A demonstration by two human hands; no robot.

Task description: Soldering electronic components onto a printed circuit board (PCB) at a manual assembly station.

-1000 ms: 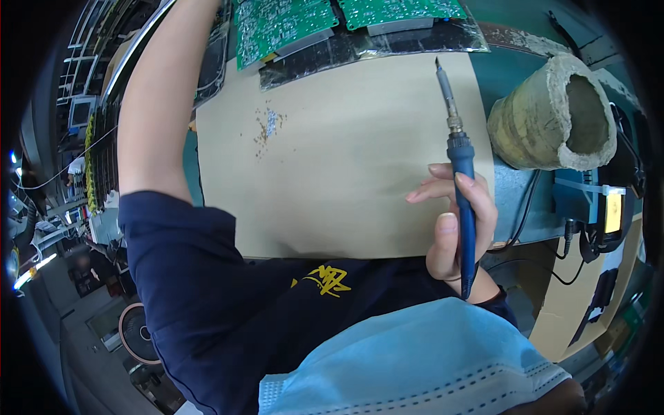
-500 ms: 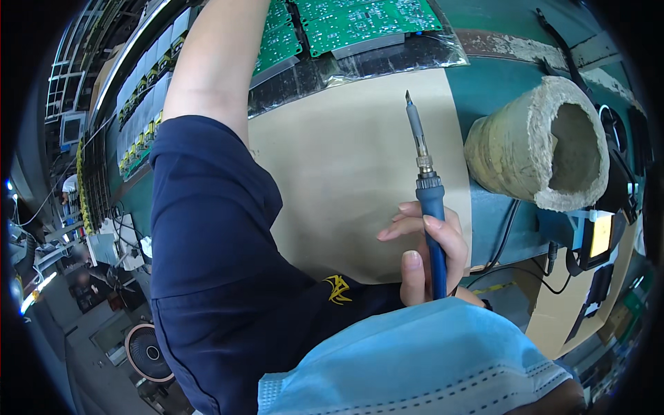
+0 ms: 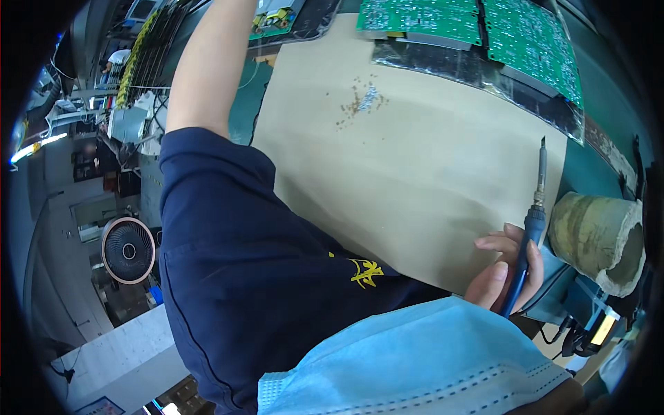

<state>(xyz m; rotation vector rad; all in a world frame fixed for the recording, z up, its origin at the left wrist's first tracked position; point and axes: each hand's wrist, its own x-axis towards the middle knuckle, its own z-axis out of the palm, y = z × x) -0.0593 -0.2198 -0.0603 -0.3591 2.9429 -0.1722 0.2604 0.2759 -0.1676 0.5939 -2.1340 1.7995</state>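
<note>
My right hand (image 3: 510,266) is closed around the blue handle of a soldering iron (image 3: 532,225). The iron stands nearly upright in the picture, its dark tip pointing away from me, above the right side of a tan cardboard sheet (image 3: 408,180). My left forearm (image 3: 211,76) reaches far forward past the top edge, so the left hand is out of sight. Near where it leaves the picture lies part of a green board with yellow components (image 3: 275,21). Several green circuit boards (image 3: 536,45) rest on shiny black sheeting at the far right.
A small heap of silvery bits (image 3: 369,97) with brown specks lies on the cardboard. Right of the iron, a rough, hollow clay-like cylinder (image 3: 584,232) lies on its side, with cables and a lit yellow display (image 3: 604,329) below it. A round fan (image 3: 128,250) stands at left.
The view has swung left, so the boards, cylinder and right hand appear farther right. The silvery heap has come into sight. My right hand keeps its hold on the soldering iron.
</note>
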